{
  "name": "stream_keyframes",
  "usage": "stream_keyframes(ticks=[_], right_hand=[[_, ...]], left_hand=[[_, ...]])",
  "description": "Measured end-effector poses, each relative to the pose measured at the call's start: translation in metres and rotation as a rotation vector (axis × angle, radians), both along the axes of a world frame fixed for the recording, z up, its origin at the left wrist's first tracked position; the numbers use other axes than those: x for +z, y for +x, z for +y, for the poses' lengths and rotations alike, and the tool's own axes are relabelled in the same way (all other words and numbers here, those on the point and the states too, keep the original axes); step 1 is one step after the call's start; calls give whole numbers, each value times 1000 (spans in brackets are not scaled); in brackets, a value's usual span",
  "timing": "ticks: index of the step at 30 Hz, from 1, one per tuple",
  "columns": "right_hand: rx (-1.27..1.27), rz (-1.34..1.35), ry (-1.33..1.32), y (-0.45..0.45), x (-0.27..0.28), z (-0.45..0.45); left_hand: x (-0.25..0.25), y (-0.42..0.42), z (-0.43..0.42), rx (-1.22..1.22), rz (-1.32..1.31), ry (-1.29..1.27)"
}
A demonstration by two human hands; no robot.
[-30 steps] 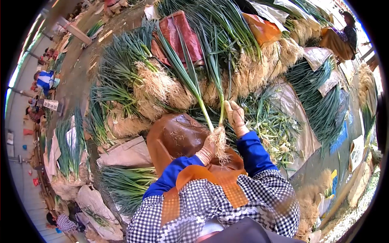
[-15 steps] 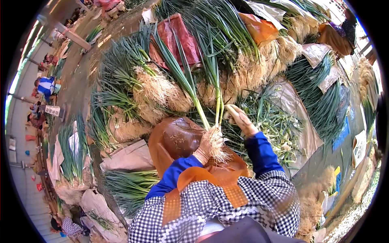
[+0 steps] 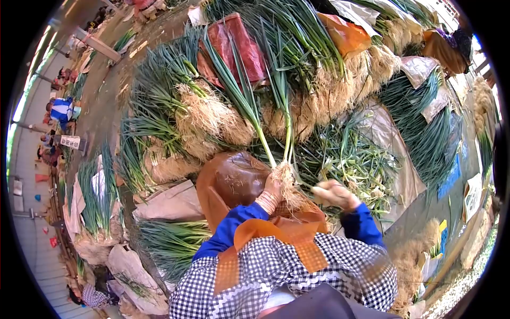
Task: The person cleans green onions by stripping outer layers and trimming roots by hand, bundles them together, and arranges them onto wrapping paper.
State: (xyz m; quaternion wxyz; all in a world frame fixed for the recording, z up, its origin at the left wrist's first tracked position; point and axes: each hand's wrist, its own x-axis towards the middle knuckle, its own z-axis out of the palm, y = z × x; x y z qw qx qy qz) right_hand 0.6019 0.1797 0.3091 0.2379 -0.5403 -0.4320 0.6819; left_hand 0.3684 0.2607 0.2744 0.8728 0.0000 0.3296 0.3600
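My left hand point(image 3: 273, 186) is wrapped round the lower ends of a few green onions point(image 3: 288, 135), just above my lap. Their tan roots hang past my fingers, and their long leaves point away from me. To the right, my right hand point(image 3: 336, 194) is closed in a pinch, slightly blurred. A thin pale strip of peeled onion leaf point(image 3: 303, 183) runs from near the root end to its fingertips. Under both hands lies a brown plastic apron point(image 3: 234, 175) over my knees, with loose root bits on it.
Bundles of green onions point(image 3: 164, 69) with bushy roots point(image 3: 207, 117) lie ahead and to the left. Stripped leaves point(image 3: 361, 175) are heaped at right beside a plastic sheet point(image 3: 388, 133). A red sheet point(image 3: 234, 48) covers some onions. Other people point(image 3: 61, 110) sit far left.
My right hand has moved down and toward me, away from the onion stalks, with a pale strip trailing to it. My left hand keeps its hold in nearly the same spot.
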Motion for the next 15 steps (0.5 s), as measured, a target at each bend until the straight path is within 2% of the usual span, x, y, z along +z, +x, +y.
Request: stream_keyframes(ticks=[1,2,3,4,5,6,7,8,9,10,11,12,14,15], right_hand=[[36,-132,-146,18,11,-6],[-55,-308,-130,24,56,-11],[284,-831,-52,46,15,-8],[630,-1342,32,66,-23,-1],[542,-1259,84,64,-14,19],[147,-1012,440,63,-19,36],[-83,-804,519,44,18,61],[-162,-721,544,38,21,93],[-235,-879,770,27,37,123],[-345,-817,824,24,40,153],[-485,-698,779,27,25,190],[-471,-816,792,29,45,217],[-664,-757,1075,40,45,269],[-583,-947,922,47,57,301]], left_hand=[[-5,-3,4,-61,-122,19],[5,-2,6,-122,-245,36],[14,3,4,-114,62,77],[23,4,2,-153,62,195],[26,5,3,-158,-16,156],[28,10,7,-161,-100,126],[26,10,6,-163,-297,50],[41,9,11,-268,-213,34],[39,7,14,-260,-231,52],[36,4,12,-248,-247,69],[45,-1,15,-231,-366,217],[63,-2,15,-143,-296,234],[95,0,21,3,-404,512],[79,-13,35,-28,-131,537]])
